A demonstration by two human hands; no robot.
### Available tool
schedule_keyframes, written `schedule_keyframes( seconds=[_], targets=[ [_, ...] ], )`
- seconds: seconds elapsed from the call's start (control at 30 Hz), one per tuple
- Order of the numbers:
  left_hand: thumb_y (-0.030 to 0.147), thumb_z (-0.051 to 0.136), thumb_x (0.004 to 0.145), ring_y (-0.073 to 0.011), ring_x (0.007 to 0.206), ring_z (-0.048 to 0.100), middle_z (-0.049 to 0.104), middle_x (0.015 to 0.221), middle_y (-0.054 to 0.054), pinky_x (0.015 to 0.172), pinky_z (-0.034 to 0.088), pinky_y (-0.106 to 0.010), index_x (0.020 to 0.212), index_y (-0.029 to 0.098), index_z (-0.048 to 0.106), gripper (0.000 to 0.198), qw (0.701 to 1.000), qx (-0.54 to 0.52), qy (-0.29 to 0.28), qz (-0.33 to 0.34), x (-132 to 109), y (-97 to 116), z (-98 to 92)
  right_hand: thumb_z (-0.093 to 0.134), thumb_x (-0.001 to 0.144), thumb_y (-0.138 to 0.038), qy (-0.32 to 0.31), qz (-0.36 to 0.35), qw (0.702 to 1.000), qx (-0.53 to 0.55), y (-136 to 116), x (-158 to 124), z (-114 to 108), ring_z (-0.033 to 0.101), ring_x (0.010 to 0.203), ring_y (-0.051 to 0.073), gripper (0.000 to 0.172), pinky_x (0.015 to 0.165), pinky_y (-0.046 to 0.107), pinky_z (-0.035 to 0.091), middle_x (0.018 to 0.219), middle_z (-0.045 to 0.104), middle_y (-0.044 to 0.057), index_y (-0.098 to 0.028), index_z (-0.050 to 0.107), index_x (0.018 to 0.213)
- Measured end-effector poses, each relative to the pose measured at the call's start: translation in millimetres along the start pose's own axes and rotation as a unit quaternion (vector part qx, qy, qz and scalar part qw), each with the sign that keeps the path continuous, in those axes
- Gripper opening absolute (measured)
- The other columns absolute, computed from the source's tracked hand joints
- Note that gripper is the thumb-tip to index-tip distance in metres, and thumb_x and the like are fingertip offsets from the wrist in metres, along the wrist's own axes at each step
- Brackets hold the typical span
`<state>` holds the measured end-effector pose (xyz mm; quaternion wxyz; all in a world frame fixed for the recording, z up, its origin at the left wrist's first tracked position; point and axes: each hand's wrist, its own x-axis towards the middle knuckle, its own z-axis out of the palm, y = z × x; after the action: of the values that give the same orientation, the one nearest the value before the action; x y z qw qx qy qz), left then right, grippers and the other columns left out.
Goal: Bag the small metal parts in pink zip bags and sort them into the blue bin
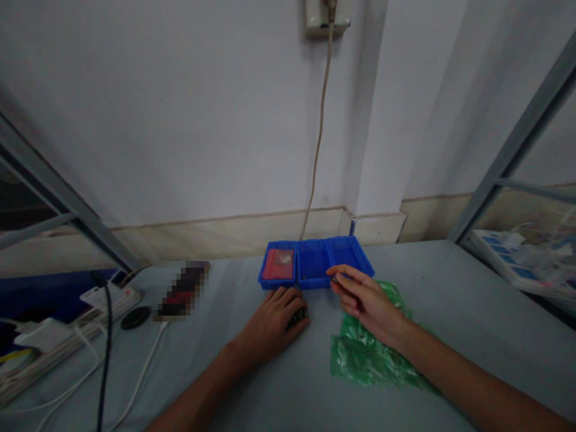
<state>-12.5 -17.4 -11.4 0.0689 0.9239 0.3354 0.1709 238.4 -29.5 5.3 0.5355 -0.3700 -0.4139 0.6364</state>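
Note:
My left hand [276, 318] rests on the table in front of the blue trays. Its fingers curl round a dark object [297, 317] with a pale pattern, whose kind I cannot make out. To the right, my right hand [366, 300] pinches a small dark piece [334, 279] between thumb and fingertips, near the front of the middle blue tray [315, 255]. A left blue tray [278, 285] holds a red plastic bag [279, 265] with something pale on it. The right blue tray [348, 249] is partly hidden behind my right fingers.
Crumpled green plastic wrap [373, 357] lies under my right forearm. A blurred phone-like object [182, 291] with a white cable [144, 372], a round black disc [135, 318] and a power strip [40, 360] are on the left. Plastic bags [549, 246] lie at far right.

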Motion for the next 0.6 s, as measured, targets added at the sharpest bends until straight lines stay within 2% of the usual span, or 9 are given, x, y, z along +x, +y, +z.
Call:
schedule_keyframes(
  seconds=[0.07, 0.2, 0.3, 0.4, 0.5, 0.6],
  targets=[
    [0.028, 0.070, 0.102, -0.0268, 0.108, 0.060, 0.067, 0.120, -0.006, 0.095, 0.050, -0.042, 0.114, 0.023, 0.066, 0.014, 1.000, -0.001, 0.000, -0.002, -0.1, 0.1, 0.1, 0.082, 0.089, -0.046, 0.017, -0.065, 0.992, -0.106, 2.0, 0.3, -1.1, 0.039, 0.052, 0.008, 0.033, 0.046, 0.023, 0.027, 0.088, 0.065, 0.001, -0.023, 0.075, 0.113],
    [0.028, 0.069, 0.103, -0.0268, 0.108, 0.059, 0.067, 0.121, -0.006, 0.095, 0.049, -0.042, 0.116, 0.023, 0.065, 0.014, 1.000, -0.003, 0.000, -0.001, -0.2, -0.7, 1.3, 0.080, 0.092, -0.031, 0.046, -0.199, 0.933, -0.296, 4.6, -0.8, -2.2, 0.053, 0.067, 0.015, 0.020, 0.062, 0.029, 0.042, 0.095, 0.066, 0.001, -0.026, 0.076, 0.111],
    [0.027, 0.069, 0.103, -0.0277, 0.110, 0.059, 0.066, 0.121, -0.007, 0.095, 0.049, -0.043, 0.115, 0.023, 0.064, 0.014, 1.000, 0.000, -0.001, 0.000, -0.4, -1.3, 2.0, 0.076, 0.094, -0.024, 0.035, -0.235, 0.902, -0.359, 5.8, -3.2, -2.2, 0.053, 0.069, 0.016, 0.013, 0.065, 0.030, 0.042, 0.096, 0.067, 0.002, -0.027, 0.076, 0.106],
    [0.027, 0.069, 0.103, -0.0275, 0.109, 0.059, 0.067, 0.120, -0.006, 0.095, 0.050, -0.042, 0.116, 0.023, 0.065, 0.014, 1.000, -0.002, 0.002, 0.001, -0.4, -1.2, 1.6, 0.075, 0.094, -0.020, 0.024, -0.258, 0.884, -0.390, 6.9, -5.4, -2.1, 0.051, 0.068, 0.017, 0.011, 0.065, 0.031, 0.041, 0.093, 0.065, 0.002, -0.026, 0.075, 0.103],
    [0.027, 0.068, 0.103, -0.0270, 0.108, 0.060, 0.066, 0.120, -0.006, 0.095, 0.050, -0.042, 0.117, 0.023, 0.065, 0.014, 1.000, -0.003, 0.000, 0.000, -0.2, -0.7, 0.9, 0.074, 0.095, -0.021, 0.017, -0.265, 0.881, -0.392, 7.2, -6.7, -1.0, 0.051, 0.069, 0.017, 0.010, 0.067, 0.031, 0.041, 0.093, 0.065, 0.002, -0.026, 0.076, 0.103],
    [0.027, 0.069, 0.103, -0.0274, 0.108, 0.060, 0.067, 0.118, -0.006, 0.095, 0.050, -0.043, 0.114, 0.023, 0.065, 0.012, 1.000, -0.002, 0.000, -0.005, 0.0, -0.9, 1.3, 0.079, 0.093, -0.027, -0.002, -0.213, 0.922, -0.323, 5.6, -7.4, 1.1, 0.051, 0.069, 0.016, 0.011, 0.064, 0.029, 0.040, 0.094, 0.066, 0.002, -0.027, 0.076, 0.104]
  ],
)
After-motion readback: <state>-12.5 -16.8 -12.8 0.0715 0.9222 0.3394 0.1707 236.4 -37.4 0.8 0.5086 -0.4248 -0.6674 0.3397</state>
